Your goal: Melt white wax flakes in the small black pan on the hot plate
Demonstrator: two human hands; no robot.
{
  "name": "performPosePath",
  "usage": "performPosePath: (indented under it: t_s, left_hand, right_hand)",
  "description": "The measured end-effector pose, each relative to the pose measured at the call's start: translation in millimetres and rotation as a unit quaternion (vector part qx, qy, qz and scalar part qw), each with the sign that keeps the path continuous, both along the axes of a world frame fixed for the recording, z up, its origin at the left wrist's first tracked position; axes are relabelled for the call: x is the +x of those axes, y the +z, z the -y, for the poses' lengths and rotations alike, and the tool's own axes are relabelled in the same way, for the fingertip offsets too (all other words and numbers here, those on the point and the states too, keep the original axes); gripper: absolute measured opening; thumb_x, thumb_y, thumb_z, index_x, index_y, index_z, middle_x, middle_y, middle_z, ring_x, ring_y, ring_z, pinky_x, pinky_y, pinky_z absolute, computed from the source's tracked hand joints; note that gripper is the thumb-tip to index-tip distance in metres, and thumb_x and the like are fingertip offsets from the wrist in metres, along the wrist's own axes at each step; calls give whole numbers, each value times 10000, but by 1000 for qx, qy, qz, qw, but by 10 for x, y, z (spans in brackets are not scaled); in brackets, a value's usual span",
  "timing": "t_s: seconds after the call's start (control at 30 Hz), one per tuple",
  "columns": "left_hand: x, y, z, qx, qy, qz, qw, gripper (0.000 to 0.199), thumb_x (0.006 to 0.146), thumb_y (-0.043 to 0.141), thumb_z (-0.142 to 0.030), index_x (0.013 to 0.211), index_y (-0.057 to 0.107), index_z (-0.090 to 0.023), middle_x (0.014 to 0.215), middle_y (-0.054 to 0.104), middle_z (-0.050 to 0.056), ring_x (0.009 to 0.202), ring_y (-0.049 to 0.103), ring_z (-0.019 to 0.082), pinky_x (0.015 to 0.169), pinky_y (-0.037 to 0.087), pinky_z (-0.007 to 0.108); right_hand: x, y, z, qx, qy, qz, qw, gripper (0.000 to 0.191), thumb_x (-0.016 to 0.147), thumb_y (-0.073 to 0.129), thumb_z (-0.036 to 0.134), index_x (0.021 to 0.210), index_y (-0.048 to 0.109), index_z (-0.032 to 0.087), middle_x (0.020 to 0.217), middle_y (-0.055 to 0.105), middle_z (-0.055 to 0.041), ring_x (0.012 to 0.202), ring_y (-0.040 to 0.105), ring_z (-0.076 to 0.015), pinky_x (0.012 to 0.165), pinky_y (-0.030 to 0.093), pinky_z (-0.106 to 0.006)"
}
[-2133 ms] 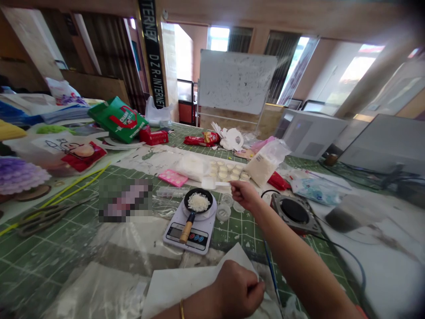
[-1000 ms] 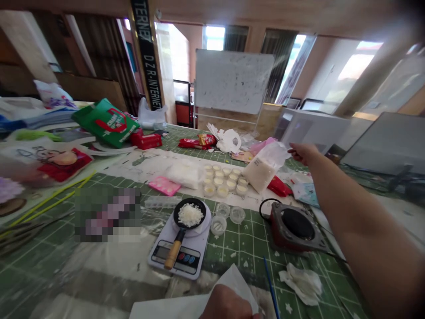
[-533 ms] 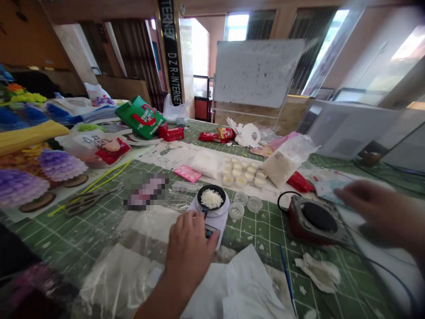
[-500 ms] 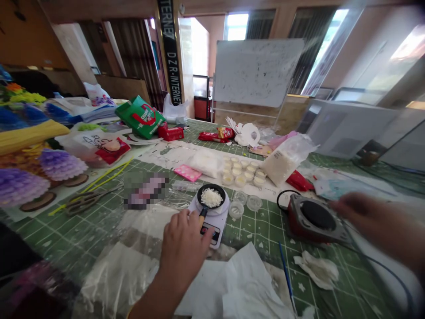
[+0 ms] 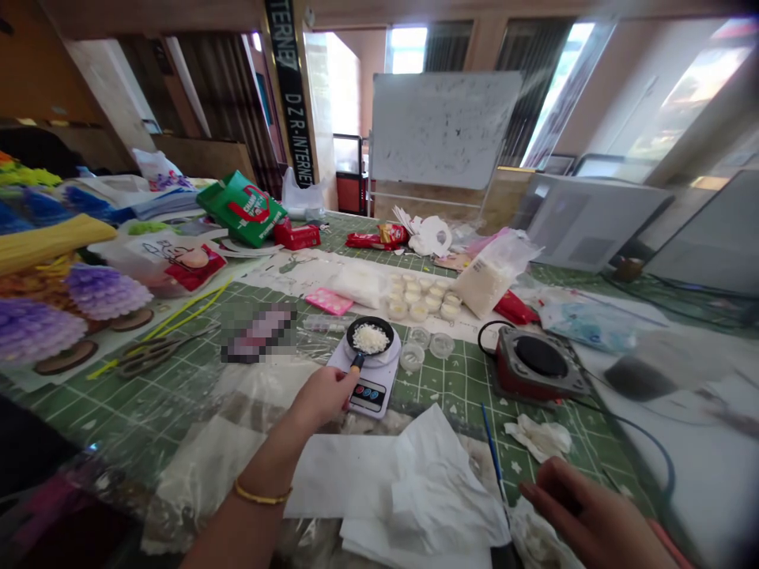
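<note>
My left hand (image 5: 326,395) is closed round the handle of a small black pan (image 5: 354,330). White flakes (image 5: 371,338) lie in the pan, which rests on a white kitchen scale (image 5: 387,381). Near the bottom right, my right hand (image 5: 572,502) hovers over crumpled tissue (image 5: 537,536), fingers curled; whether anything is between them cannot be made out. Right of the scale are empty clear cups (image 5: 442,345). Behind it stand several small cups with pale filling (image 5: 415,299). A red hot plate with a black disc (image 5: 538,357) sits farther right.
White paper sheets (image 5: 439,490) and plastic film lie in front. Scissors (image 5: 145,353) and a pixelated object (image 5: 261,333) are at the left. A blue stick (image 5: 491,442) lies near the tissue. Behind are a bag of pale grains (image 5: 489,276) and a green bag (image 5: 243,209).
My left hand has closed on the pan's handle, uncovering the scale's buttons. My right hand has moved from beside the hot plate down and toward me. The view has shifted slightly.
</note>
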State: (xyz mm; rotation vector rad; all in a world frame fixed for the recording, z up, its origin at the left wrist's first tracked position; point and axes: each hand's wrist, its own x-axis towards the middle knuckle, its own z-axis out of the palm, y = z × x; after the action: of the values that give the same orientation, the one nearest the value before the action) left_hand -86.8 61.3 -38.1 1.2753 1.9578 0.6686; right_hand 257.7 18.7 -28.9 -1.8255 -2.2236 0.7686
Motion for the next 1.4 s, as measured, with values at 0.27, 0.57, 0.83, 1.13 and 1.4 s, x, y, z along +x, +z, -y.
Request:
performPosePath:
  t_s: [0.27,0.57,0.83,1.13,1.4]
  left_hand:
    - [-114,-13,-63,-102,6,362,927,507,633,546,-647,596,309,-201,411,205,-119,351,94,20,380,6,190]
    - [-135,-38,-38,-90,-11,368,925,477,664,527,-624,611,330,-193,408,208,-122,339,100,12,367,8,185]
    - [-116,-101,-15,-71,1,391,918,440,693,504,-610,652,383,-189,399,233,-125,326,113,13,358,28,182]
    - [13,221,-3,40,12,383,923,413,758,473,-571,651,372,-185,401,266,-108,346,160,16,355,76,163]
    - [315,602,-29,46,-85,410,907,396,798,456,-523,626,384,-173,426,265,-96,364,166,12,353,99,158]
  right_hand:
    - [-325,10,-20,69,90,-1,994,323,869,335,354,1006,609,253,905,683,-67,793,636,-201,693,460,-290]
    - [-1590,104,-720,119,226,176,951,624,786,384,133,1379,257,281,873,681,-100,747,645,-239,588,439,-291]
    - [-1897,-102,-954,111,225,187,950,577,777,416,144,1346,324,185,894,669,-151,833,630,-264,655,454,-331]
    - [-1940,-196,-998,104,214,190,952,525,787,385,140,1310,376,183,890,668,-149,786,638,-256,618,449,-318]
    - [-1679,88,-923,107,206,146,962,495,846,322,206,1341,315,202,952,664,-119,832,630,-230,635,414,-283]
